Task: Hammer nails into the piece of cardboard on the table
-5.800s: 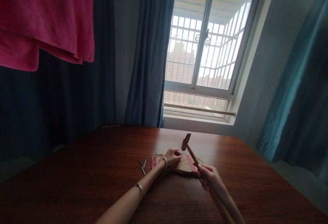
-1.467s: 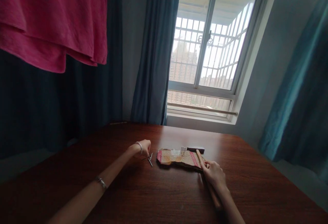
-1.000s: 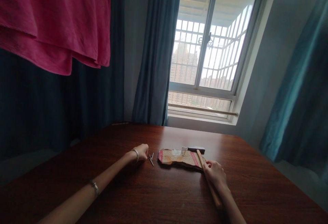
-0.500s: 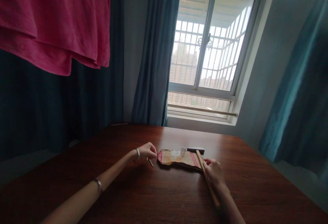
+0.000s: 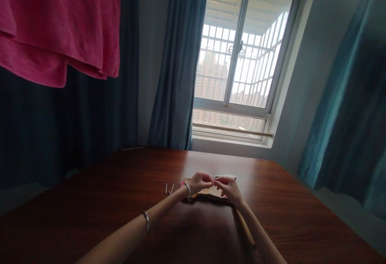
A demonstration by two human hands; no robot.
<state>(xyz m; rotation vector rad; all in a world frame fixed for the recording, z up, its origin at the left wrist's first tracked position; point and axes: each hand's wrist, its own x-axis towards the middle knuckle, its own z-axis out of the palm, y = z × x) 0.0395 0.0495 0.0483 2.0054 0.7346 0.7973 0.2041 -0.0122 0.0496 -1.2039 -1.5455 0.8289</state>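
Over the patterned board (image 5: 211,192), both hands (image 5: 199,182) (image 5: 229,188) close together, fingers curled inward, grip on anything unclear.

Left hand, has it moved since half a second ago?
Yes, to the right: in view, the left hand was left of the window; now it is below the window's left part.

And it's glossy wood across the counter (image 5: 120,203), shiny metal on nails (image 5: 166,188) and bangle (image 5: 147,221), smooth wood along the handle (image 5: 245,229), while the towel (image 5: 75,22) shows matt, fuzzy cloth and the curtain (image 5: 177,67) a satiny sheen!
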